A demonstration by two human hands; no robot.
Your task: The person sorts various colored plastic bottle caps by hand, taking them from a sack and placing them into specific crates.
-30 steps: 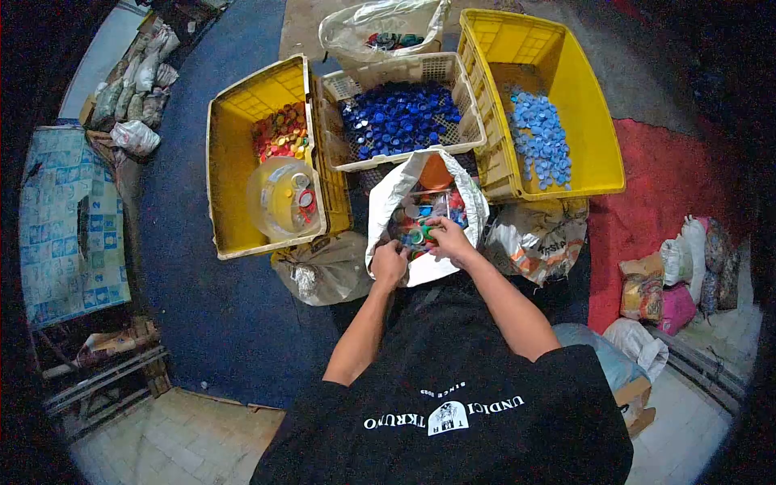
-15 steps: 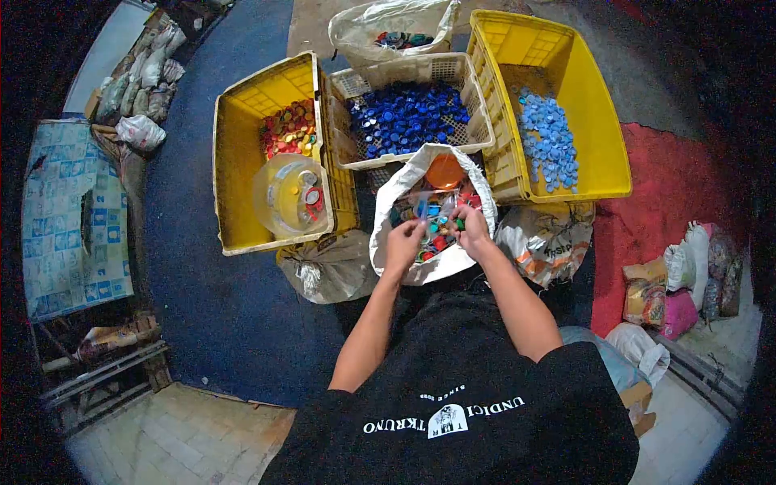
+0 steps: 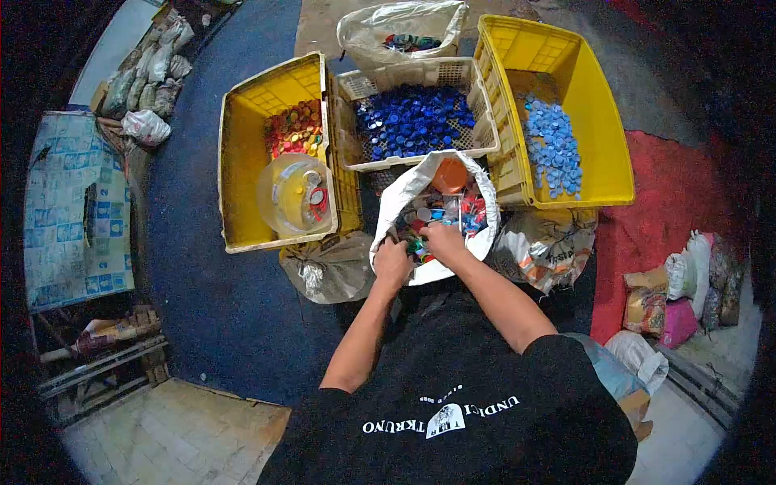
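Note:
A white woven sack (image 3: 390,206) stands open in front of me, holding mixed bottle caps (image 3: 443,212) in red, blue, green and white. An orange round lid (image 3: 449,175) lies at its far side. My left hand (image 3: 393,262) is at the sack's near left rim, its fingers bent down over the caps; their tips are hidden. My right hand (image 3: 443,242) reaches over the middle of the sack with curled fingers close to the left hand. What it holds, if anything, is hidden.
A yellow crate (image 3: 239,162) at left holds red and yellow caps and a translucent round container (image 3: 279,194). A white crate (image 3: 347,89) holds dark blue caps; a yellow crate (image 3: 602,137) at right holds light blue ones. Another sack (image 3: 364,36) stands behind.
Both hands have shifted left inside the sack; the left moved down to the rim. The clear piece at the left fingers and green cap at the right fingers no longer show there.

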